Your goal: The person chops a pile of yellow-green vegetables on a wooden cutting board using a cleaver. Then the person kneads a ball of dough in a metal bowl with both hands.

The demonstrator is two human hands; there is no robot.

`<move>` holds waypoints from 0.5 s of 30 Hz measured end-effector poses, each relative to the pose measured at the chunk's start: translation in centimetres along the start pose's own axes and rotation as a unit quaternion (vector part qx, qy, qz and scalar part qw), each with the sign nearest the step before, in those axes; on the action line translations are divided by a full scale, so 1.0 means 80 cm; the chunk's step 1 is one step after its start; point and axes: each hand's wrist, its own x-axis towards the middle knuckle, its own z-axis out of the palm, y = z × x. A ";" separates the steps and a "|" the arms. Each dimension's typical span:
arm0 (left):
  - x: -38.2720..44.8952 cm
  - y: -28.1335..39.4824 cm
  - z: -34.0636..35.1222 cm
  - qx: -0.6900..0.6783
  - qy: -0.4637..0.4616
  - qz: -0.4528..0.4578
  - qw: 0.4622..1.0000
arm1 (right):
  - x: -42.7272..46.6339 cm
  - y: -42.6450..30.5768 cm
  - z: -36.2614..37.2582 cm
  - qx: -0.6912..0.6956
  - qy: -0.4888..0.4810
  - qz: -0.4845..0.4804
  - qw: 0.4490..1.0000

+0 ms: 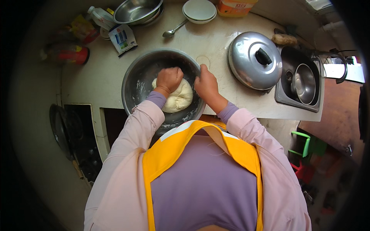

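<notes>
A large metal bowl (131, 68) stands at the counter's front edge, with white flour smears on its inner wall. In it lies a lump of pale dough (179, 99), folded and creased on top. My left hand (170, 78) is curled into a fist and presses on the upper part of the dough, hiding some of it. At the bowl's right side, my right hand (206, 86) grips the rim, thumb pointing up along it.
Right of the bowl sits a lidded metal pot (248, 55), beside a sink (279, 95) holding a metal basin (306, 83). Behind are a spoon (170, 33), stacked white bowls (199, 10) and metal basins (137, 11). A packet (122, 39) and a red-labelled container (78, 55) stand left.
</notes>
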 end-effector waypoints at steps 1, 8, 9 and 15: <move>-0.001 0.004 -0.006 -0.004 -0.056 -0.025 0.998 | 0.000 0.001 0.000 -0.009 -0.008 0.005 1.000; -0.069 0.067 -0.070 -0.027 -0.107 -0.096 0.989 | -0.007 0.002 0.000 -0.001 0.002 0.023 1.000; -0.090 0.078 -0.073 0.032 -0.064 -0.054 0.996 | -0.009 0.002 0.000 0.010 0.005 0.012 1.000; -0.120 0.074 -0.088 0.010 -0.065 0.028 0.997 | -0.011 0.000 0.002 0.028 0.007 0.002 1.000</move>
